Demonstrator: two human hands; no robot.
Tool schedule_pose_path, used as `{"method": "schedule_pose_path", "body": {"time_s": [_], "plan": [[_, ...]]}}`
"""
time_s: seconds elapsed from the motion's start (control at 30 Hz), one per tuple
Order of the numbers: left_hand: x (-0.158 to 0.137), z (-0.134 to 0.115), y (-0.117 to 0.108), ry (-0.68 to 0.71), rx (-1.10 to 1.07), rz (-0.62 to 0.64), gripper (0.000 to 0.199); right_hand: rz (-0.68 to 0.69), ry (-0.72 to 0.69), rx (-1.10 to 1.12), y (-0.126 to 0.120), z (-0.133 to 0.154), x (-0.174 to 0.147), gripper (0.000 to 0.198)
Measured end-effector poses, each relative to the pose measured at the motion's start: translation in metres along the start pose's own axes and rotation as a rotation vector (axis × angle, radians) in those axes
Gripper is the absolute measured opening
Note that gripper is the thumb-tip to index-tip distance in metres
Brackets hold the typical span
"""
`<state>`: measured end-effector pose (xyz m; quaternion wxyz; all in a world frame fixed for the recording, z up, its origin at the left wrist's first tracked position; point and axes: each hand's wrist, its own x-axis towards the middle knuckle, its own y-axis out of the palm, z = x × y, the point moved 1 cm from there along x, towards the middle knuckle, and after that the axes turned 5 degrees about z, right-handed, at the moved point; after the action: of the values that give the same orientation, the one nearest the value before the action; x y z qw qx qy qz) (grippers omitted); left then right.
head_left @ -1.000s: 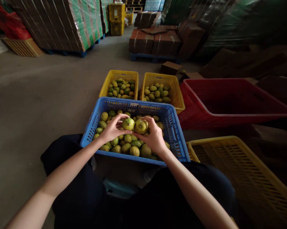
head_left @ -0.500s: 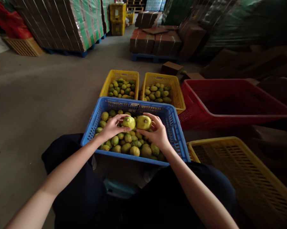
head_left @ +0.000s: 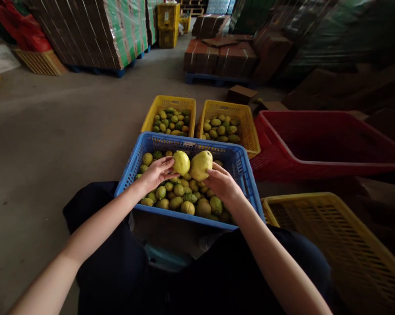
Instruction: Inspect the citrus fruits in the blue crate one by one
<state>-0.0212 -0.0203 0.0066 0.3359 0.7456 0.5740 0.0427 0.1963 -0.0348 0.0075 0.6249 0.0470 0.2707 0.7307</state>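
Note:
My left hand [head_left: 156,174] is closed on a round yellow-green lemon [head_left: 181,163], gripping it from its left side. Beside it, a larger yellow lemon [head_left: 201,166] is held from the right by my right hand [head_left: 222,181]. The two fruits are close together, lifted over a blue crate [head_left: 191,221]. Inside that crate lie many yellow and green lemons [head_left: 175,202], partly hidden under my hands. My right fingers are partly out of sight behind the larger fruit.
Two yellow crates of lemons, the left one [head_left: 146,117] and the right one [head_left: 252,136], stand just behind the blue crate. A red crate [head_left: 279,168] and another yellow crate [head_left: 332,201] are to the right. Strapped cardboard stacks [head_left: 220,57] sit on a pallet farther back.
Both lemons have been turned in my fingers, so their stem ends no longer face me. They are a little higher, and the view has shifted slightly.

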Motion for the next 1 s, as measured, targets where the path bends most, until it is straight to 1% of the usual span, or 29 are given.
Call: {"method": "schedule_pose_path", "body": {"time_s": [0.07, 0.2, 0.3, 0.4, 0.47, 0.6, 0.67, 0.73, 0.83, 0.9, 1.0], "plan": [[0.000, -0.001, 0.000, -0.028, -0.023, -0.042, 0.007, -0.002, 0.038, 0.032, -0.001, 0.000, 0.001, 0.025], [0.001, -0.004, -0.001, -0.064, -0.030, -0.098, 0.009, -0.063, 0.090, 0.081, -0.002, -0.001, 0.003, 0.015], [0.001, -0.003, -0.002, -0.055, 0.016, -0.064, 0.008, -0.076, 0.106, 0.112, -0.003, -0.002, 0.005, 0.012], [-0.001, -0.001, -0.003, -0.054, 0.080, -0.022, 0.017, -0.057, 0.099, 0.088, -0.001, -0.007, 0.004, 0.009], [-0.002, 0.001, -0.004, -0.070, 0.105, -0.014, 0.022, -0.024, 0.081, 0.033, 0.002, -0.011, 0.003, 0.014], [-0.002, 0.004, -0.004, -0.120, 0.102, 0.013, 0.025, 0.042, 0.070, -0.022, 0.002, -0.018, 0.002, 0.035], [-0.001, 0.004, -0.004, -0.123, 0.080, -0.004, 0.023, 0.062, 0.078, -0.004, -0.001, -0.021, 0.004, 0.039], [0.001, 0.002, -0.005, -0.122, 0.057, -0.043, 0.017, 0.072, 0.088, 0.016, -0.006, -0.023, 0.006, 0.040], [0.001, 0.000, -0.006, -0.147, 0.034, -0.088, 0.010, 0.041, 0.102, 0.037, -0.012, -0.025, 0.010, 0.034], [0.002, -0.002, -0.006, -0.160, 0.022, -0.100, 0.012, 0.009, 0.111, 0.056, -0.014, -0.026, 0.010, 0.025], [0.002, -0.005, -0.006, -0.155, 0.008, -0.112, 0.014, -0.002, 0.127, 0.097, -0.013, -0.025, 0.010, 0.014]]}}
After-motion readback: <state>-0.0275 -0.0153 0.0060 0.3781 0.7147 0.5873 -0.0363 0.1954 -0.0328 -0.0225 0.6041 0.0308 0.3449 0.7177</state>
